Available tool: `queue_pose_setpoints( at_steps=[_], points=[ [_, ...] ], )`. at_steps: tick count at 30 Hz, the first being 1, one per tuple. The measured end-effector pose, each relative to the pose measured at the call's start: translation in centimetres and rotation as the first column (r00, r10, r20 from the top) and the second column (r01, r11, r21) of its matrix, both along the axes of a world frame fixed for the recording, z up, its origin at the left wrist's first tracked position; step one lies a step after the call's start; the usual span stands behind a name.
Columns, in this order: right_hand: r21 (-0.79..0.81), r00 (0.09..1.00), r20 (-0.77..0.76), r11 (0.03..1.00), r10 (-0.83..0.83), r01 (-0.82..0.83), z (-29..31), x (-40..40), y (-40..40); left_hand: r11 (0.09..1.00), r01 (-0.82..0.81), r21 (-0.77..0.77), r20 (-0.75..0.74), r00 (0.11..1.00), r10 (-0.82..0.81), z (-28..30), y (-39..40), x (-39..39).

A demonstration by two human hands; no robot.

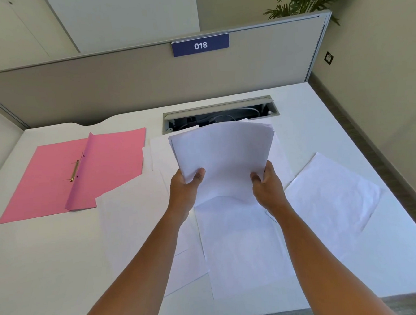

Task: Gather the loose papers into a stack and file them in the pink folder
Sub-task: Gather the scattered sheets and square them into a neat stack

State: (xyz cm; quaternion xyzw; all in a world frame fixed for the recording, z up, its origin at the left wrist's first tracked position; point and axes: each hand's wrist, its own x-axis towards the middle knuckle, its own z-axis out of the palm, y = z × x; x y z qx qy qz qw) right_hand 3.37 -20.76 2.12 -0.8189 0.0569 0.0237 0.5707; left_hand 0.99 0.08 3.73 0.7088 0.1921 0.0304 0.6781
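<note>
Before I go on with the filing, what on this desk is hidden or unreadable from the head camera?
- Sheet count in the held stack: edges too thin to count.
- Any print on the loose sheets: washed out white, none legible.
- Lower corner of the pink folder: covered by a loose sheet.
- Inside the cable tray: dark, partly blocked by the stack.
- Fingers of the left hand and right hand: behind the stack, only thumbs show.

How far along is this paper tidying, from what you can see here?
Partly done. A stack of papers is already gathered, held above the desk by the left hand and right hand. Several loose sheets still lie scattered on the desk. The pink folder lies open at the left with its metal fastener bare, so nothing is filed yet.
</note>
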Motion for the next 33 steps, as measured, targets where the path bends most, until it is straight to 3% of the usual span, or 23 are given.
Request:
queue_pose_setpoints(
  at_steps=[8, 11, 14, 18, 23, 33],
  points=[
    [-0.026, 0.989, 0.099, 0.993, -0.112, 0.115, 0.6, 0.0, -1.0, 0.998, -0.025, 0.051, -0.047, 0.999, 0.027, -1.0, 0.6, 0.0],
    [-0.055, 0.989, 0.058, 0.988, -0.140, 0.143, 0.3, -0.2, -1.5, 0.998, -0.064, 0.019, -0.244, 0.967, 0.067, -2.2, 0.9, -0.2],
    [-0.065, 0.986, -0.049, 0.986, -0.157, 0.154, -0.8, -0.7, -2.2, 1.000, -0.013, 0.021, -0.472, 0.881, 0.021, -3.9, 1.0, -0.7],
    [-0.074, 0.963, -0.238, 0.991, -0.128, 0.114, -2.1, -1.4, -3.4, 0.995, 0.062, 0.072, -0.623, 0.782, -0.004, -5.3, 0.6, -1.8],
    [-0.089, 0.919, -0.386, 0.995, -0.082, 0.051, -3.4, -2.3, -4.1, 0.996, -0.001, 0.084, -0.660, 0.749, 0.056, -6.0, 0.1, -2.0],
    [-0.080, 0.880, -0.471, 0.997, -0.053, 0.017, -5.3, -3.6, -3.1, 0.999, -0.051, -0.014, -0.675, 0.737, 0.028, -6.1, -0.2, -2.3]
  ],
)
